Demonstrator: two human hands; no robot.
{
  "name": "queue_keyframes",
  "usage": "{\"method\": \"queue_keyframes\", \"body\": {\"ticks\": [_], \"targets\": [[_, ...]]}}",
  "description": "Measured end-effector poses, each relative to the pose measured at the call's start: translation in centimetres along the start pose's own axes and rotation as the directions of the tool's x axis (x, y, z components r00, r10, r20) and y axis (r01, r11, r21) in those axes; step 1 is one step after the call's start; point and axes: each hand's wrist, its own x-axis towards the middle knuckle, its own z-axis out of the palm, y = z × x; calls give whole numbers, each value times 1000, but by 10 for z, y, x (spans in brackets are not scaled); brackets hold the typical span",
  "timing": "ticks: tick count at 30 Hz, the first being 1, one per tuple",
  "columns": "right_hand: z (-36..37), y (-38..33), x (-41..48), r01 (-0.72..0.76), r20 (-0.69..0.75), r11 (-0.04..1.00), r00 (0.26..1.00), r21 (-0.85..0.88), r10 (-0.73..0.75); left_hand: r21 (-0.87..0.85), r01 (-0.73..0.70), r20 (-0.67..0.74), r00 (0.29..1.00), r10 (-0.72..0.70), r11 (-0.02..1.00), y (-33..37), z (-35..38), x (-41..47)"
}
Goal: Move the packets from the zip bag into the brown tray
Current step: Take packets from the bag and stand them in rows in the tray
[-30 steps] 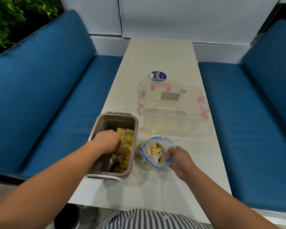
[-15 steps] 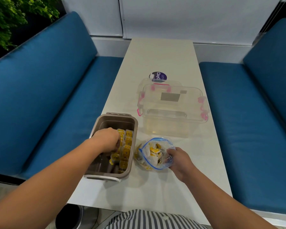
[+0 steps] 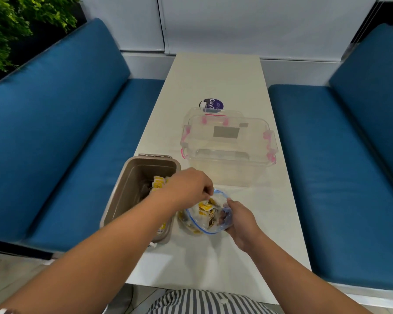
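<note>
Low in the centre of the frame the zip bag [image 3: 210, 223] stands open on the white table [image 3: 216, 73], with yellow packets [image 3: 205, 208] inside. The right hand [image 3: 239, 219] grips its right rim, fingers curled round the plastic. The left hand [image 3: 187, 189] hangs over the mouth, fingers curled down to the top packet; whether they pinch it cannot be told. Just left, the brown tray [image 3: 132, 189] holds more packets. Above stands a clear box [image 3: 228, 152].
</note>
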Motion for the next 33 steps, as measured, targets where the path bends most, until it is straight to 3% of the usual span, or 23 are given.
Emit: {"method": "queue_keyframes", "body": {"ticks": [5,9,16,20,25,33], "targets": [[-9,4,1,30,42,999,999,-32,-28,158,-30,166,986,3,987,17,46,13],[-16,7,5,22,37,997,999,-72,-20,307,-39,220,975,-31,951,20,70,16],[-22,7,7,28,30,991,999,-130,-24,333,-55,292,955,-47,941,22,79,18],[-23,5,5,32,51,988,998,-151,-25,259,-37,281,959,-38,965,22,74,17],[-25,1,3,34,49,988,998,-150,-27,26,14,137,990,-18,1000,15,56,15],[-22,-3,2,27,58,991,998,-132,-19,-247,43,-16,999,-48,968,11,42,13]]}}
